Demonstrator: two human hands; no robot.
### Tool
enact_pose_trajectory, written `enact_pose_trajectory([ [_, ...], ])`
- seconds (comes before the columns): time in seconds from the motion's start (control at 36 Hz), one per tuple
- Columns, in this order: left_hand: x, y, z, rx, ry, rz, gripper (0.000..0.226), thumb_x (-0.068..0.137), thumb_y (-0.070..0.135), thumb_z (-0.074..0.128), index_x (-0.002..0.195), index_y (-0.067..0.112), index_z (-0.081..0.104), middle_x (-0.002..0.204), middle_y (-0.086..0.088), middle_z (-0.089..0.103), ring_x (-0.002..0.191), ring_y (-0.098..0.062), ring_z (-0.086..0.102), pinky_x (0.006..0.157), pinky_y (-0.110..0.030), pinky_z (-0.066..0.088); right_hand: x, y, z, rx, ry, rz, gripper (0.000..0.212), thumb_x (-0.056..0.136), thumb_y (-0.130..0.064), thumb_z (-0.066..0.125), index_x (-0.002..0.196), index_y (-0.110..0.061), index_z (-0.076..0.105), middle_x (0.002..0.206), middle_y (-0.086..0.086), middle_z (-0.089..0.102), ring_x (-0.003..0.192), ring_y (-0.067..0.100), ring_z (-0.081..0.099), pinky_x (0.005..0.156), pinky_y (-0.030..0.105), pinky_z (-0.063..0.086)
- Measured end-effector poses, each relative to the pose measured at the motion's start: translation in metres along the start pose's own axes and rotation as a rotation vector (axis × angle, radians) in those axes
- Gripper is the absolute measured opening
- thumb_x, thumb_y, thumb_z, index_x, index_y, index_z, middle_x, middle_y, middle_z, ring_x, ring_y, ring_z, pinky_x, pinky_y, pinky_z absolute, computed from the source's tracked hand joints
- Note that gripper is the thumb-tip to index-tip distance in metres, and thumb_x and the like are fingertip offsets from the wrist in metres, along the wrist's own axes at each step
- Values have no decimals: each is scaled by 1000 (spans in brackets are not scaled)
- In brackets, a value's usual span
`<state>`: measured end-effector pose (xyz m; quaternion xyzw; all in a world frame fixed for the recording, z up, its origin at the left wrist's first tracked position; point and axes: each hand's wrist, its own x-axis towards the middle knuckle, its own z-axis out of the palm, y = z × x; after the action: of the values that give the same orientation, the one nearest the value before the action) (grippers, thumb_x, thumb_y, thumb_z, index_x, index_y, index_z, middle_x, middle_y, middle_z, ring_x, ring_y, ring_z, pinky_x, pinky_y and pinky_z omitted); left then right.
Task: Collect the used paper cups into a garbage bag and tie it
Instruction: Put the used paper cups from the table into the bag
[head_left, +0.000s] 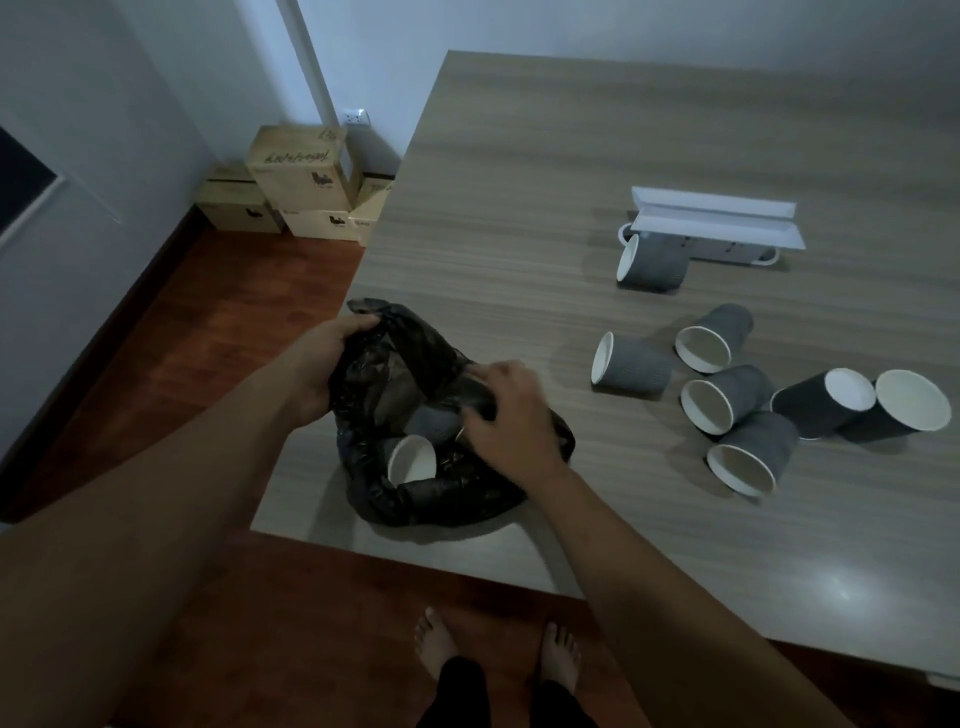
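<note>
A black garbage bag sits open at the bench's near left corner, a paper cup lying inside. The left hand clenches the bag's left rim. The right hand reaches into the mouth; its fingers seem closed on a second cup, though that is partly hidden. Seven cups lie tipped toward the right edge.

Nothing here can be read with certainty. The top cardboard box in the stack on the floor carries dark handwritten scrawl on its upper face — too blurred to make out — and a small black printed mark on its side. The lower boxes show similar black marks, also illegible.
</note>
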<state>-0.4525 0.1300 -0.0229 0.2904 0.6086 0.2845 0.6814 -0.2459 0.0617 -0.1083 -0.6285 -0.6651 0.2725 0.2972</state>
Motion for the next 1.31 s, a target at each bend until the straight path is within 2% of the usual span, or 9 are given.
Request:
enact_pose_trajectory([
  [0.11, -2, -4, 1, -38, 1, 14, 46, 98, 28, 47, 70, 12, 79, 81, -7, 76, 64, -18, 72, 58, -24, 55, -3, 38, -10, -321, -88, 377, 66, 82, -42, 58, 142, -20, 39, 138, 10, 39, 126, 32, 37, 101, 44, 36],
  [0.19, -7, -3, 5, -71, 13, 22, 39, 97, 30, 49, 81, 10, 78, 91, -10, 76, 74, -22, 74, 72, -32, 55, -1, 56, -14, -84, -130, 573, 40, 87, -38, 57, 120, -17, 62, 121, 13, 63, 116, 34, 56, 89, 35, 44],
  [0.42, -12, 0, 36, -140, 21, 48, 39, 100, 36, 41, 106, 9, 69, 98, -11, 76, 83, -23, 74, 81, -36, 52, 10, 72, -65, 113, 292, 478, 22, 91, -13, 53, 95, -6, 73, 94, 16, 73, 89, 32, 66, 71, 32, 46],
  [0.64, -5, 6, 82, -201, 100, 56, 48, 102, 43, 37, 121, 9, 65, 112, -13, 72, 99, -28, 70, 78, -38, 53, 17, 87, -127, 99, 93, 365, 21, 91, -25, 58, 83, -14, 74, 79, 2, 67, 80, 13, 58, 66, 26, 35],
  [0.78, 2, 8, 102, -209, 37, 100, 41, 104, 37, 34, 98, 12, 67, 75, -6, 76, 65, -19, 73, 78, -36, 52, 36, 134, -150, -40, 86, 320, 53, 76, -19, 46, 126, -8, 63, 125, 16, 60, 120, 33, 53, 104, 39, 41],
  [0.97, 14, 6, 103, -159, 37, 100, 41, 104, 37, 35, 100, 12, 67, 77, -5, 76, 66, -17, 73, 64, -29, 54, 61, 179, -123, -550, -346, 208, 77, 85, -35, 60, 148, -7, 25, 140, 21, 46, 127, 38, 44, 107, 44, 35],
  [1.08, 12, 3, 103, -120, 17, 100, 56, 105, 34, 33, 70, 13, 71, 56, -4, 67, 41, -14, 63, 41, -14, 46, 62, 174, -119, -486, -179, 222, 57, 88, -26, 57, 138, -6, 38, 130, 24, 52, 120, 41, 50, 100, 46, 41],
  [1.22, 9, 5, 103, -84, 70, 93, 41, 105, 33, 33, 83, 13, 59, 50, -1, 64, 35, -10, 58, 36, -11, 41, 50, 135, -133, 14, 311, 431, 62, 69, -47, 74, 119, -15, 54, 115, 8, 66, 105, 30, 62, 81, 36, 50],
  [1.31, 10, 6, 99, -74, 95, 73, 41, 104, 37, 35, 90, 12, 65, 66, -5, 73, 51, -15, 68, 47, -17, 52, 36, 104, -147, 371, 385, 480, 68, 67, -44, 80, 126, -22, 53, 112, -6, 64, 101, 14, 62, 84, 29, 48],
])
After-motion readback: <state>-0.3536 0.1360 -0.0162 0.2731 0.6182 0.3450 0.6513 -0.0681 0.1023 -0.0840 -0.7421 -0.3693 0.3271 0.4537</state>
